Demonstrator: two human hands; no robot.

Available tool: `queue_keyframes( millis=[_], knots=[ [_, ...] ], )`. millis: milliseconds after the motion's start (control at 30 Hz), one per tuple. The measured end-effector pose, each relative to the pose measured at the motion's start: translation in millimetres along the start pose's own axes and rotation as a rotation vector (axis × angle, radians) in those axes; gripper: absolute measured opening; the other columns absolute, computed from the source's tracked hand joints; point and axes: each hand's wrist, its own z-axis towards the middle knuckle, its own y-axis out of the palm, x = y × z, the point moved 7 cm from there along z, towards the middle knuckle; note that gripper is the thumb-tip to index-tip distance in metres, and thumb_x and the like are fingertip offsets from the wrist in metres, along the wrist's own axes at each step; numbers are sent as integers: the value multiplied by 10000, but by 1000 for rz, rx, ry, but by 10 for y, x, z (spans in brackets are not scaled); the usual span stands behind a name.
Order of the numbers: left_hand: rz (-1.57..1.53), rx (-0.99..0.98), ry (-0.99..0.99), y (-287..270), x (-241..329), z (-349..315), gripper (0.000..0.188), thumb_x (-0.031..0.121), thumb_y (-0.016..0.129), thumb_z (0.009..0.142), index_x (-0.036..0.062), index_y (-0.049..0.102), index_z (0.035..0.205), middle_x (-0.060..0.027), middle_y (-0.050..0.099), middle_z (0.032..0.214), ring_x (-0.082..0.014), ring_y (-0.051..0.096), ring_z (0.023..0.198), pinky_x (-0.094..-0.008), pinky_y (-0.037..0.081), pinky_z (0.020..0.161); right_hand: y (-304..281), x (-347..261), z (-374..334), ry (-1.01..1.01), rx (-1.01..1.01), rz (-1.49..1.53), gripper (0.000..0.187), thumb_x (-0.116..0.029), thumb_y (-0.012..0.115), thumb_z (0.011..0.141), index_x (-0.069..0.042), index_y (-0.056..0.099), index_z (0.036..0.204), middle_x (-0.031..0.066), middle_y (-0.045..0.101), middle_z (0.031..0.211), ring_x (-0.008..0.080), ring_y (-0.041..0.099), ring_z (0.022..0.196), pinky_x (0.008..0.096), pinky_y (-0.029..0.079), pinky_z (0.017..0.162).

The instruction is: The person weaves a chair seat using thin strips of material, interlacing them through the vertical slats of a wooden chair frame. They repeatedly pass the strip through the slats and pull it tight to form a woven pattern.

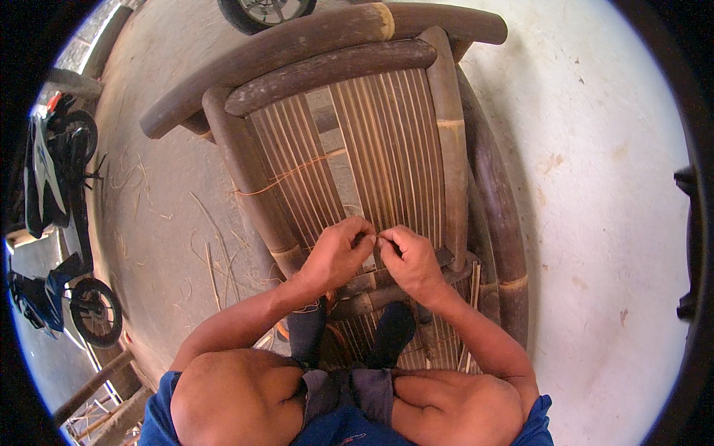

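A bamboo chair [439, 97] with a thick dark pole frame and a panel of narrow split-bamboo slats [387, 141] lies before me. My left hand [338, 253] and my right hand [413, 264] meet over the lower end of the slats, both closed in a fingertip pinch. A thin strand [378, 236] shows between their fingertips; most of it is hidden. Left of the hands, an orange cord [297, 173] runs across the slats to the left side pole. A long gap splits the slats, and the floor shows through it.
My feet in dark socks [394, 334] rest on the lower slats, between my bent knees. Loose bamboo strips [212, 275] and fibres litter the floor at left. Motorcycles [56, 163] stand at the far left, and a wheel [268, 11] shows beyond the chair's top.
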Motion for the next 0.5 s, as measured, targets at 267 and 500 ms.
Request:
queue_keyframes(
  millis=[267, 500],
  knots=[
    [-573, -123, -470, 83, -269, -94, 185, 200, 614, 1020, 19, 653, 1027, 22, 592, 758, -56, 518, 621, -252, 404, 537, -46, -235, -5, -181, 94, -241, 158, -44, 695, 920, -33, 631, 1065, 126, 650, 871, 286, 685, 725, 395, 537, 610],
    [-574, -84, -516, 34, -213, -141, 168, 199, 655, 1005, 31, 670, 1008, 38, 609, 778, -32, 514, 632, -225, 405, 554, 7, -266, 9, -260, 74, -287, 143, -39, 706, 895, -43, 637, 1020, 129, 645, 862, 301, 690, 709, 400, 552, 604]
  ],
)
